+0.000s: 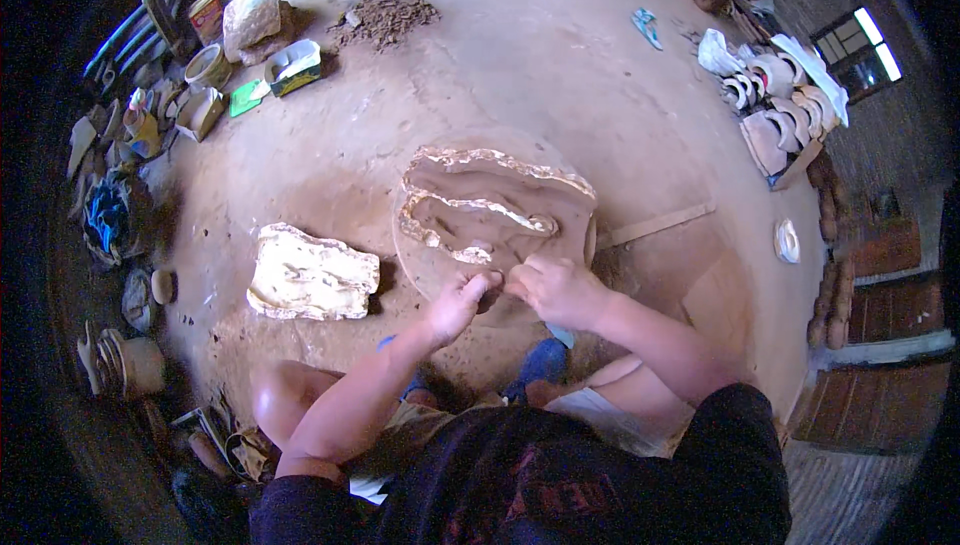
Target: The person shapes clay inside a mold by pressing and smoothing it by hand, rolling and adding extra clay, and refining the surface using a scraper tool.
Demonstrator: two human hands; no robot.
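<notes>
In front of me, a plaster mould [480, 207] with a chipped whitish rim and brown clay-coloured hollows rests on a round board [412, 255]. My left hand [462, 307] is at the mould's near edge, its fingers curled and pressed together. Close beside it, my right hand [558, 290] has its fingers bent in a pinch toward the left one. Something small and brown, perhaps clay, shows between the two hands, but the fingers mostly hide it. A separate whitish plaster piece [312, 273] lies on the floor to the left.
A wooden strip [655, 226] lies right of the board. Broken brown clay [385, 20] is heaped at the far left, near a box [293, 67] and a green sheet [246, 97]. Curved plaster pieces [790, 115] are stacked at the right. My blue shoes [540, 363] flank the board's near side.
</notes>
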